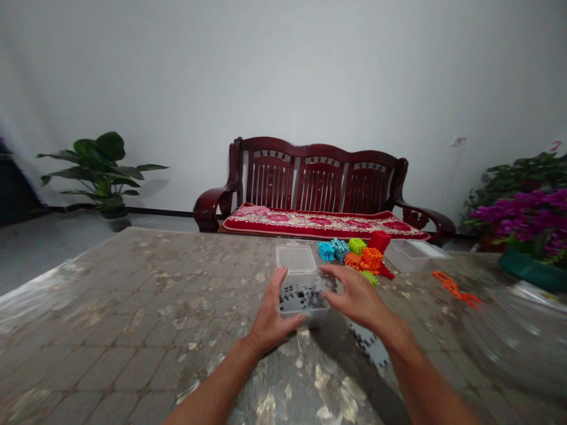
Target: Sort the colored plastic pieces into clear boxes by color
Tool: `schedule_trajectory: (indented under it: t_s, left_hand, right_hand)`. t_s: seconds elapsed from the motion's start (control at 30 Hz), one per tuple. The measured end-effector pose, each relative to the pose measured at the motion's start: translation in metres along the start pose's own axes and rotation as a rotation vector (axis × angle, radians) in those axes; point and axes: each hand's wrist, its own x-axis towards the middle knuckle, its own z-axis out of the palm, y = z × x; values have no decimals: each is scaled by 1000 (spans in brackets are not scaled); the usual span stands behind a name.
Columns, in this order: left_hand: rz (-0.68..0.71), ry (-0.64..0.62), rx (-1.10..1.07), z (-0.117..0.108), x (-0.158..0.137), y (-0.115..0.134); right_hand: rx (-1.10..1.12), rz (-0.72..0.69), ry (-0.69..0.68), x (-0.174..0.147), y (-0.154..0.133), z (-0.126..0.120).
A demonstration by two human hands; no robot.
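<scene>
A clear plastic box [305, 319] with grey, notched flat pieces [299, 298] in it stands on the table in front of me. Its lid [296, 260] is folded back behind it. My left hand [273, 313] grips the box's left side, the fingers along the wall and the thumb at the front edge. At the right side, my right hand [357, 294] has its thumb and fingers around the rim. Part of the right wall and some pieces are hidden by that hand. Another grey notched piece [372, 345] lies on the table under my right forearm.
Blue, green, orange and red interlocking pieces [371, 258] are heaped behind my right hand, beside another clear box [405, 257]. Farther right are an orange chain of pieces [454, 289], clear plastic containers [518, 336] and a flower pot [531, 271]. A wooden bench [319, 183] stands behind the table [133, 313].
</scene>
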Motion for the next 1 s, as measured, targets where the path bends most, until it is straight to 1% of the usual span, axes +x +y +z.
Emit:
schedule_trajectory:
  t_s: [0.07,0.13,0.2,0.3,0.4,0.5,0.63,0.7,0.77,0.83,0.93,1.0]
  left_hand:
    - [-3,1,-10,1,0,-3]
    - [-6,3,-25,2,-1,-5]
    - [-8,5,-34,3,-1,-6]
    - [-6,4,-39,3,-1,-6]
    - [-3,7,-44,2,0,-5]
    - [0,11,-37,3,0,-4]
    - [9,29,-17,5,0,-4]
    - [8,32,-13,4,0,-3]
    - [4,23,-17,3,-1,-3]
    - [2,15,-24,2,-1,-1]
    - [0,6,-23,0,0,0]
    - [1,0,-15,0,1,1]
  right_hand:
    - [26,-103,-25,6,-14,9]
    - [67,-195,-86,11,-23,20]
    - [119,-233,-137,13,-25,29]
    - [147,-189,-153,14,-22,36]
    - [119,-138,-176,14,-19,39]
    - [114,-148,-193,15,-22,46]
    - [121,-171,-144,16,-30,60]
    - [134,-161,-120,16,-31,62]
    - [166,-126,-83,15,-25,58]
    - [197,-58,-24,14,-10,49]
    - [197,106,37,9,26,32]
    - [143,235,16,1,52,23]
